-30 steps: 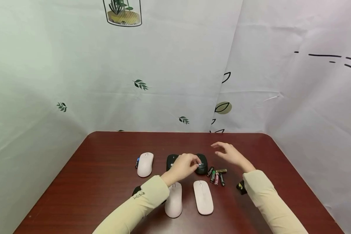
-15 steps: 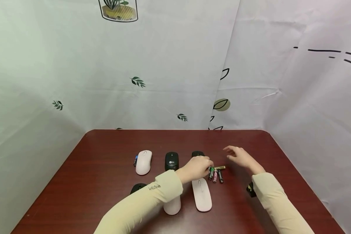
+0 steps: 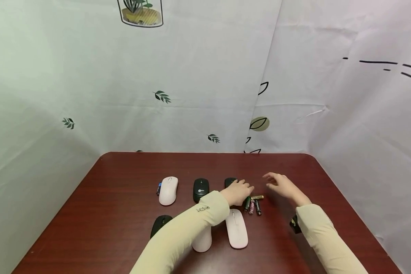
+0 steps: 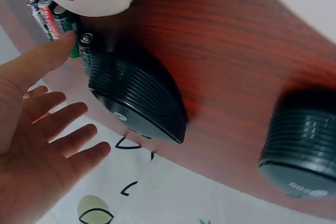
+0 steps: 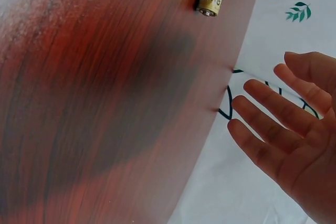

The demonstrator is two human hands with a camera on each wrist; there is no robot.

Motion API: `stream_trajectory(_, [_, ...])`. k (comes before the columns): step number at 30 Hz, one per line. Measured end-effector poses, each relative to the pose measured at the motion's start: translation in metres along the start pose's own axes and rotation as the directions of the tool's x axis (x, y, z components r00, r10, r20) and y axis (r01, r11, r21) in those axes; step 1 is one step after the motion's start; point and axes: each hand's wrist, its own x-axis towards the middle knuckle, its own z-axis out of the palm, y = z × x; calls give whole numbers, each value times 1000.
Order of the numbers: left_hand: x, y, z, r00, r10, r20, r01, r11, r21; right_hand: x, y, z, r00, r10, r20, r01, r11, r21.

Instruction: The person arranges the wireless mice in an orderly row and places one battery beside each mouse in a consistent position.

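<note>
My left hand (image 3: 238,193) is over the near end of a black mouse (image 3: 230,182), partly hiding it. In the left wrist view that hand (image 4: 47,135) has its fingers spread and grips nothing; the thumb appears close to a green battery (image 4: 65,22) and a dark battery (image 4: 86,51) beside the mouse. Several batteries lie in a loose group, among them a pink one (image 3: 252,206) and a gold one (image 3: 258,197). Right of them hovers my right hand (image 3: 284,185), its fingers loosely extended and holding nothing in the right wrist view.
Another black mouse (image 3: 201,188) and a white mouse (image 3: 168,191) with a blue battery (image 3: 159,188) beside it are farther left. Nearer are two white mice (image 3: 237,229) (image 3: 202,243) and a black mouse (image 3: 160,224). A dark object (image 3: 295,224) shows by the right sleeve.
My left hand has moved right from between the two far black mice to the battery group, and its fingers have straightened. My right hand has shifted right and slightly nearer.
</note>
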Motion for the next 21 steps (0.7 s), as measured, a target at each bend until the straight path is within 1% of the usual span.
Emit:
stream_trajectory(3, [3,3,-2,999,-27,33,25,998,52,0,-1,1,1000,-1,-2,1,1000,-1])
stream_trajectory(8, [4,8,-2,998,-65,14,64,995,79,2,-5,5,1000,-5,0,5,1000,9])
stream_trajectory(12, [4,9,0,995,-91,30,88,992,90,1,-5,10,1000,-11,1,11,1000,14])
stream_trajectory(14, [4,10,0,995,-92,36,89,992,88,-1,-3,11,1000,-12,-6,12,1000,9])
stream_trajectory(21, [10,14,2,998,-67,12,66,993,95,-5,0,8,1000,-3,-7,4,1000,10])
